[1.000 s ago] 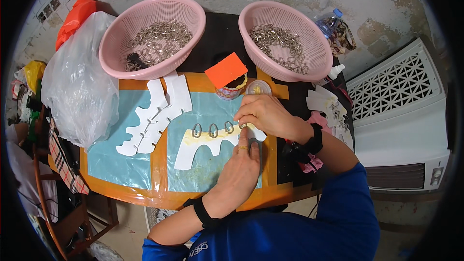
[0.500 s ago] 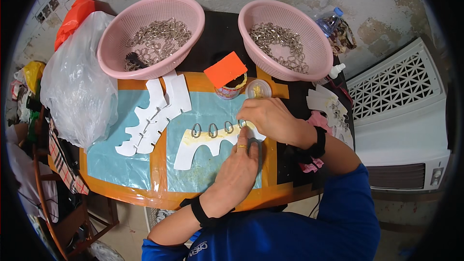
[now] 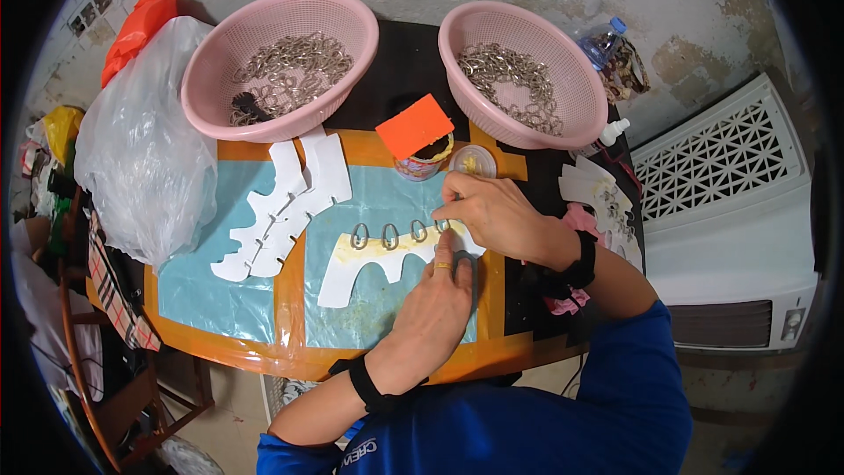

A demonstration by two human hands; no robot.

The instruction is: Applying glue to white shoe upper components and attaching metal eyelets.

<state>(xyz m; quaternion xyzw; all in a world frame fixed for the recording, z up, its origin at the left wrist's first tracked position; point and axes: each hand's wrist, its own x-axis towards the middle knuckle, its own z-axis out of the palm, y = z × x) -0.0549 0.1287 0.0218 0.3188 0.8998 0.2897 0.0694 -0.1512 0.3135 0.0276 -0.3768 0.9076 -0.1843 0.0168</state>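
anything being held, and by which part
The left hand grips nothing, its index finger on the white piece. The right hand has fingertips at the far end of that piece's rightmost metal ring; a pinch cannot be confirmed.

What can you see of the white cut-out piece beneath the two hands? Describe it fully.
The white cut-out piece looks like thin, stiff card. It lies on the blue sheet, its lower edge cut into curved notches, its upper band smeared yellowish. Four oval metal rings sit along the upper edge, the rightmost partly hidden. The left hand touches the piece near that ring with an outstretched finger; the right hand has its fingertips at the ring.
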